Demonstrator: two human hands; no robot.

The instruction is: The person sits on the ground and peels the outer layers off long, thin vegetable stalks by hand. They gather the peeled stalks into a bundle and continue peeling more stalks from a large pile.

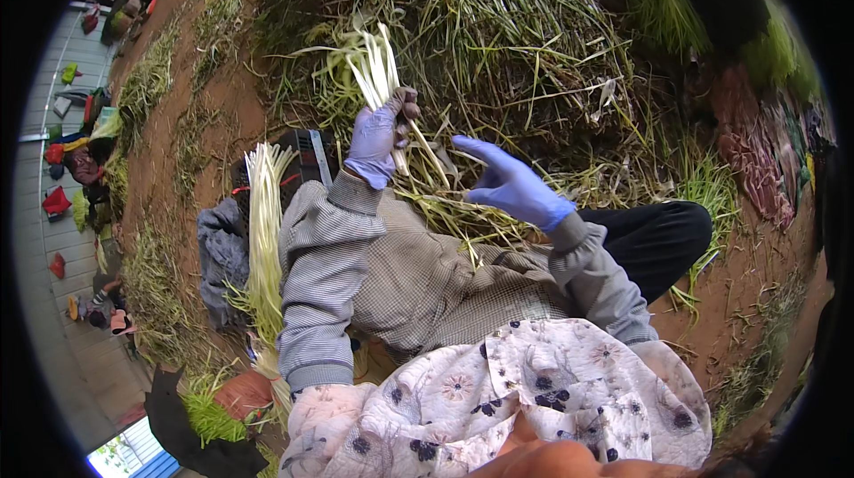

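Observation:
My left hand [375, 141], in a purple glove with dark-looking fingers, is closed around several pale vegetable stalks [373, 71]. Their whitish ends fan out above the fist, and a thinner stalk [430, 152] slants down to the right below it. My right hand [517, 181], also gloved in purple, is empty, its index finger stretched towards the left and apart from the thumb. Both hands are above my lap, covered by a checked cloth [427, 264]. Beyond them rises a heap of loose green leaves and stalks [494, 31].
A long bundle of pale stalks [265, 231] lies by my left arm, beside a grey cloth [223, 258]. Behind it is a dark crate [293, 144]. Scattered greens cover parts of the earth floor [227, 104]. Far left, a person [100, 304] is near the wall.

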